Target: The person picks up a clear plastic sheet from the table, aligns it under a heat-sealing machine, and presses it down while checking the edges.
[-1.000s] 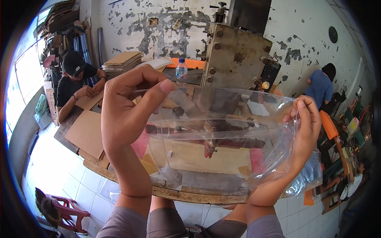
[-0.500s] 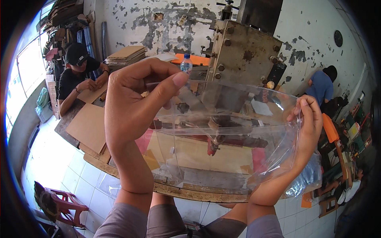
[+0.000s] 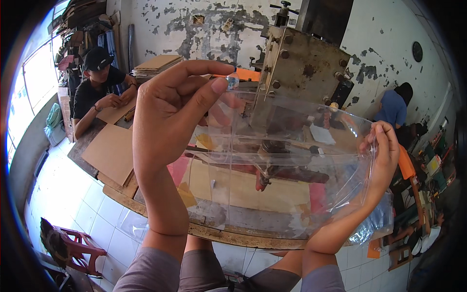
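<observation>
A clear plastic sleeve, with a band across its middle, hangs in front of me above the table. My right hand pinches its upper right side, where the film gathers in creases. At the upper left corner is my left hand, thumb and forefinger spread with a gap between them. Some of its other fingertips show through the film, behind the sleeve. Through the plastic I see a pale board on the worktable with pink and yellow pieces at its ends.
A large rusty press stands beyond the sleeve. Brown cardboard sheets lie at left, near a seated person. Another person is at far right. More clear plastic lies at the right table edge; a red stool is lower left.
My left forefinger has lifted away from the thumb, widening the gap. The sleeve's left edge has shifted right relative to that hand. My right hand keeps its pinch.
</observation>
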Demonstrator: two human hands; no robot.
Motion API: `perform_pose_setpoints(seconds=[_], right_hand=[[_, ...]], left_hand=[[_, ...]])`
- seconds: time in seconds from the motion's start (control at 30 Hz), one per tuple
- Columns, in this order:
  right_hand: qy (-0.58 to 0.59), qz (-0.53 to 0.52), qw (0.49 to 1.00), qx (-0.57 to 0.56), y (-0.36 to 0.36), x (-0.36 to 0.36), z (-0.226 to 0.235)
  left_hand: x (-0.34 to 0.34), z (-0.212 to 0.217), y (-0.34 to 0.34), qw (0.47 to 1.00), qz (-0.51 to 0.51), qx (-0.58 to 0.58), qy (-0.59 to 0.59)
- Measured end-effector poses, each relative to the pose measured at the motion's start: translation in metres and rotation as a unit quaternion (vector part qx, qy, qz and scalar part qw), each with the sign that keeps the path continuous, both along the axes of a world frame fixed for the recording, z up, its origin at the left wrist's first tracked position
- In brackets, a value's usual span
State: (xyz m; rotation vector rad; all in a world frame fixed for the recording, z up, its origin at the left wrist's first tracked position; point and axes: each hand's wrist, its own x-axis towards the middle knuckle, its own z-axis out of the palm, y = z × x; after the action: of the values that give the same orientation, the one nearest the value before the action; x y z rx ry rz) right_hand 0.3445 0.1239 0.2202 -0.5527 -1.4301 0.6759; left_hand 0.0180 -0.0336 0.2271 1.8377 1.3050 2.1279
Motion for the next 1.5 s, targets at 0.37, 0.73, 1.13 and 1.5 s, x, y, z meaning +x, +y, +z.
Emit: perform_pose_setpoints(seconds=[0.37, 0.73, 1.13, 1.5], right_hand=[[-0.004, 0.015, 1.0, -0.002, 0.001, -0.001, -0.001], [0.018, 0.013, 1.0, 0.01, -0.01, -0.024, -0.003], [0.04, 0.135, 0.988, 0.069, -0.04, -0.073, -0.021], [0.028, 0.185, 0.98, 0.074, -0.041, -0.073, -0.021]], left_hand=[[-0.001, 0.0, 0.001, 0.999, -0.013, -0.002, -0.029], [-0.007, 0.0, 0.001, 0.982, 0.156, -0.061, 0.081], [0.043, -0.004, 0.016, 0.949, 0.143, 0.013, 0.282], [0.046, -0.011, 0.029, 0.981, 0.064, -0.022, 0.184]])
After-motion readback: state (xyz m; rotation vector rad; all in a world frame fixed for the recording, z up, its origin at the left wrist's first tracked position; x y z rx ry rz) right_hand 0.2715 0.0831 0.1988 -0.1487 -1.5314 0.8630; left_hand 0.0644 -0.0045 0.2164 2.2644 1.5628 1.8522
